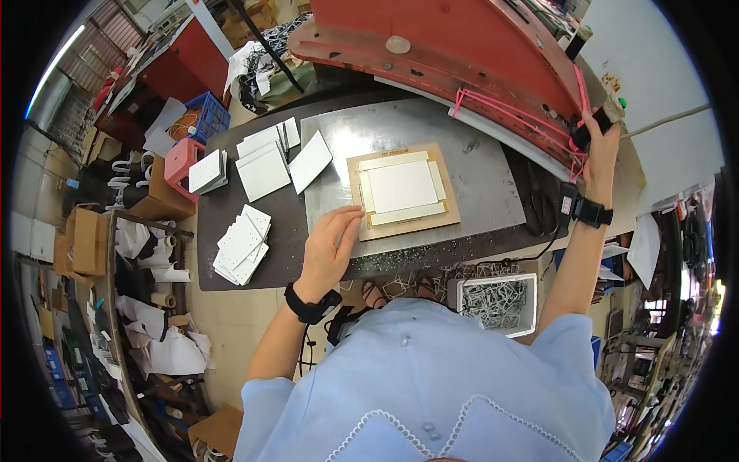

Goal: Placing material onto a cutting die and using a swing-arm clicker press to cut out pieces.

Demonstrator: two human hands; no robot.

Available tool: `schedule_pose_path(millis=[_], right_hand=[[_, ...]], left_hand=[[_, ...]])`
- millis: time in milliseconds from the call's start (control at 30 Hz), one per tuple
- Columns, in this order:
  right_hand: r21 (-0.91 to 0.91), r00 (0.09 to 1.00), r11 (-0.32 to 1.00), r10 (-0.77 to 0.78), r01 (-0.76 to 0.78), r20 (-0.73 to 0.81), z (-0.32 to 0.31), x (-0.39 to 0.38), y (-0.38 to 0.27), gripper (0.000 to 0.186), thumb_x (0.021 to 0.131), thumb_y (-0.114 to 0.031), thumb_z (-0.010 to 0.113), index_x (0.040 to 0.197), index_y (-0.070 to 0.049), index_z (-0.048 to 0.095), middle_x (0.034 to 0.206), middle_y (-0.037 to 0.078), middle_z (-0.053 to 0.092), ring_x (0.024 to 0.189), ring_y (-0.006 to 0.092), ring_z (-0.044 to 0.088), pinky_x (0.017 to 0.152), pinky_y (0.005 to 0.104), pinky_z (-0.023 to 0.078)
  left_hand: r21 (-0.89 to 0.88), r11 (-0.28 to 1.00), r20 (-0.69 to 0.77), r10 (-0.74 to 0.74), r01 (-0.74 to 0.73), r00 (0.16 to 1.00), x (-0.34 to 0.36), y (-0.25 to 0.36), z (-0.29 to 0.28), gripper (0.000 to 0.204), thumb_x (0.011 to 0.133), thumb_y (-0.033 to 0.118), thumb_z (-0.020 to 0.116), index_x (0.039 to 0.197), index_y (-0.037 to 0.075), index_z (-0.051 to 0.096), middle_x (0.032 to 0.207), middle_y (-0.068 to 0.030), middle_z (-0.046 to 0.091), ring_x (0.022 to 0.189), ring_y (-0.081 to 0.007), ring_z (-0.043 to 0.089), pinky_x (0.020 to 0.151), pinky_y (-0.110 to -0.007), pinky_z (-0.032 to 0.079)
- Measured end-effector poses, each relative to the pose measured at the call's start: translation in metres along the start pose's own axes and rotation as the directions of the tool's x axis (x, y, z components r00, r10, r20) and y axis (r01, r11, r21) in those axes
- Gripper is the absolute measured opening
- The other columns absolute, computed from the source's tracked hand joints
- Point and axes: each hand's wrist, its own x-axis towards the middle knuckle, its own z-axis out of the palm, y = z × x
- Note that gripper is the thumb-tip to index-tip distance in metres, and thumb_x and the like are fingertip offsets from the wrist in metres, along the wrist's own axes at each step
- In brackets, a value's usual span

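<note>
My left hand [331,245] rests flat on the near left corner of a brown wooden die board [446,212] that lies on a grey metal plate [493,185]. A white square sheet [402,187] sits in the middle of the board, framed by white strips. Up at the right, my right hand [599,142] grips a black handle [594,123] on the side of a big red press head [454,42] that hangs above the plate. Both wrists wear black bands.
Stacks of white square sheets [262,165] and a fanned pile [242,242] lie on the dark table [231,266] to the left. A white bin of scrap strips [496,304] stands below the table edge. Cardboard boxes [85,239], a blue crate [209,115] and paper rolls crowd the left floor.
</note>
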Motion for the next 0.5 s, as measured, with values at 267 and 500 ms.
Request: schedule_pose_path(millis=[267,500], right_hand=[[-0.08,0.985,0.996,-0.016,0.03,0.171,0.013,-0.103,-0.061,0.062,0.089,-0.006,0.069,0.14,0.006,0.037,0.131,0.014,0.054,0.114,0.0198,0.052,0.101,0.0336,0.041],[0.085,0.846,0.996,-0.054,0.01,0.53,-0.029,-0.146,-0.095,0.064,0.094,-0.013,0.059,0.15,0.004,0.031,0.151,0.016,0.041,0.141,0.0264,0.039,0.116,0.0404,0.029]], left_hand=[[-0.194,0.981,0.108,0.039,-0.017,0.993,0.008,0.039,0.006,0.019,0.096,0.009,0.06,0.112,0.001,0.067,0.103,-0.0143,0.07,0.088,-0.0256,0.068,0.077,-0.032,0.054],[-0.405,0.885,0.173,0.319,-0.228,0.932,0.028,0.096,0.0,0.046,0.085,0.008,0.075,0.127,-0.001,0.059,0.116,-0.0141,0.069,0.103,-0.0232,0.068,0.089,-0.033,0.053]])
